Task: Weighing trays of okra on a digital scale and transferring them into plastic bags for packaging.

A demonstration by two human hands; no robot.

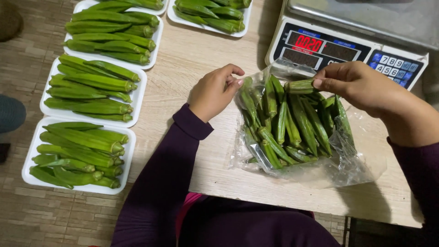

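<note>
Filled trays (135, 98) at nine o'clock – right hand (361, 87) pinches one okra pod (299, 86), left hand (212, 91) grips the half-full bag (292, 128).

The right hand (361, 87) pinches one okra pod (299, 86) by its end above an open clear plastic bag (347, 160) of okra on the table (196, 59). The left hand (215, 91) grips the bag's edge. Beyond the right hand sits a scale (352, 41); left of the left hand, white trays (137, 98) of okra.
</note>
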